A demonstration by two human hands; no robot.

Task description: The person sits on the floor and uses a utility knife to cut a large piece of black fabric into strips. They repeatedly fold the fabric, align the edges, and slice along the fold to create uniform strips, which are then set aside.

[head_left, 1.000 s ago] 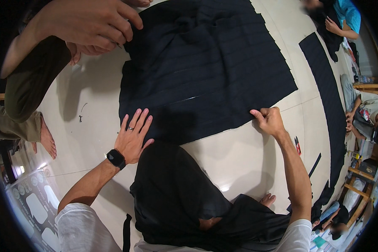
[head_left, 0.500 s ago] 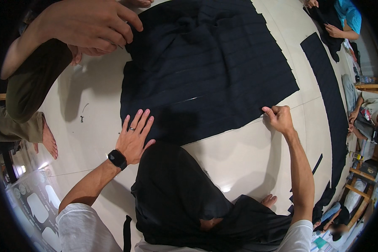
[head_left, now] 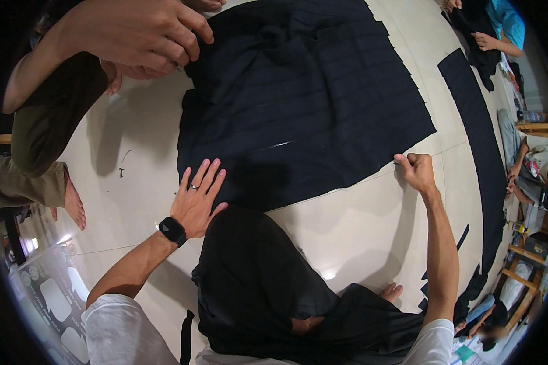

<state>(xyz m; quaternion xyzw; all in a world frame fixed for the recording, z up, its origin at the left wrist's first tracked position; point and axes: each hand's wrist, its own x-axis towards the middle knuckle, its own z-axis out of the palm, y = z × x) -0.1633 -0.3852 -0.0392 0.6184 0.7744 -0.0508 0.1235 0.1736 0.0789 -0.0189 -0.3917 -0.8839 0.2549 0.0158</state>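
Observation:
A wide black cloth with faint stripes and rumples near its upper middle lies on the pale tiled floor. My left hand, with a ring and a dark watch, lies spread with its fingertips on the cloth's lower-left part, beside my knee in black clothing. My right hand is closed in a pinch at the lower-right edge of the cloth. Another person's hands are at the upper-left edge of the cloth; what their fingers hold is unclear.
Co-workers' legs are at left. Long black strip lies at right, near smaller strips and seated people. Another person holds dark cloth at upper right. A printed plastic sheet is at lower left, wooden frames at lower right.
My right hand has slid rightward along the cloth's lower edge, still pinched. My left hand stays spread in nearly the same place. The whole view has shifted very slightly.

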